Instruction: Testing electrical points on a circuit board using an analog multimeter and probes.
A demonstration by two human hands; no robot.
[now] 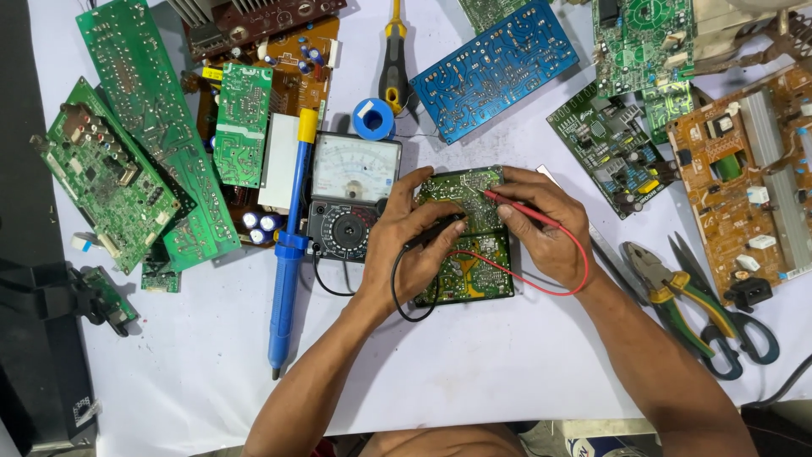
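head view: probing step in hand. left hand (412,239) curled around the black probe (440,228), tip down on the small green circuit board (468,237) lying flat mid-bench just right of the analog multimeter (351,196). right hand (541,227) pinching the red probe (518,207) like a pen, tip on the board's upper part. red and black leads loop over the board toward the meter. judgement: next move calls for steady tips on small solder points without slipping. board is rigid, flat, matte green with bumpy solder. blue desoldering pump (290,245) is a long smooth plastic tube. pliers (677,292) have green-yellow grips. white bench (474,364) cover looks smooth.
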